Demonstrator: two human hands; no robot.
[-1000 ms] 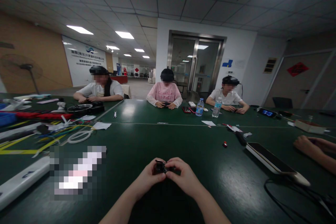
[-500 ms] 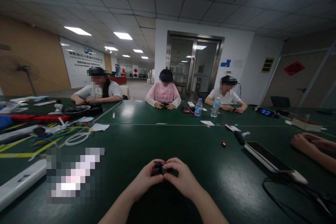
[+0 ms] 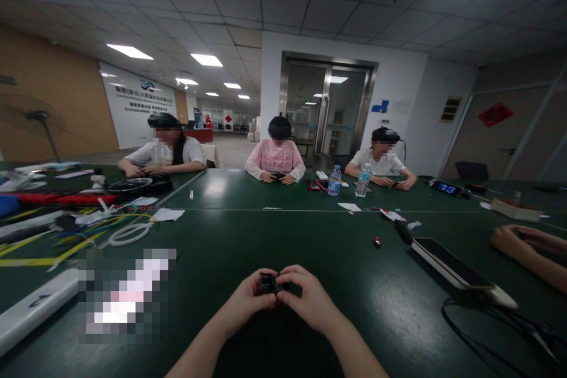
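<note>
Between my two hands is a small black object (image 3: 268,283), dark and partly covered by fingers, so its kind does not show. My left hand (image 3: 249,301) curls around its left side, thumb below and fingers above. From the right, my right hand (image 3: 305,294) pinches its edge with thumb and fingertips. Both hands are held close to the green table (image 3: 212,260), near its front edge, and their fingertips nearly meet.
Cables (image 3: 130,234) and a white power strip (image 3: 33,307) lie at left. A device with a dark screen (image 3: 454,263) and black cable (image 3: 478,325) are at right. Further off are a small red item (image 3: 376,241) and water bottles (image 3: 335,181). Several people sit around the table.
The black object looks slightly turned between my fingers. My hands have otherwise barely moved. At right, a dark item now shows in another person's hands.
</note>
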